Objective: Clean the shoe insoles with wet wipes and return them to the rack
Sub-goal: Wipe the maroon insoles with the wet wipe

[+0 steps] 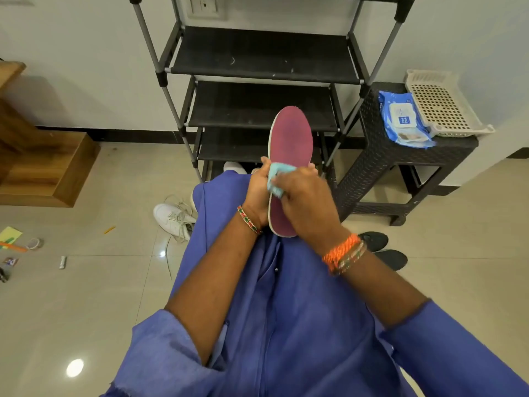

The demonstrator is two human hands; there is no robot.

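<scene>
Insole (290,138) stands at mid-frame, long axis running up toward the rack (263,64). The left hand (257,190) clasps its near half from the left; the right hand (303,199), equally near, presses a pinched wet wipe (276,174) across it.

Middle of insole (290,138) hidden under wipe (279,173) and right hand (306,204). Rack (263,70) top cropped by far edge. Floor clutter (17,247) far left too small to identify.
</scene>
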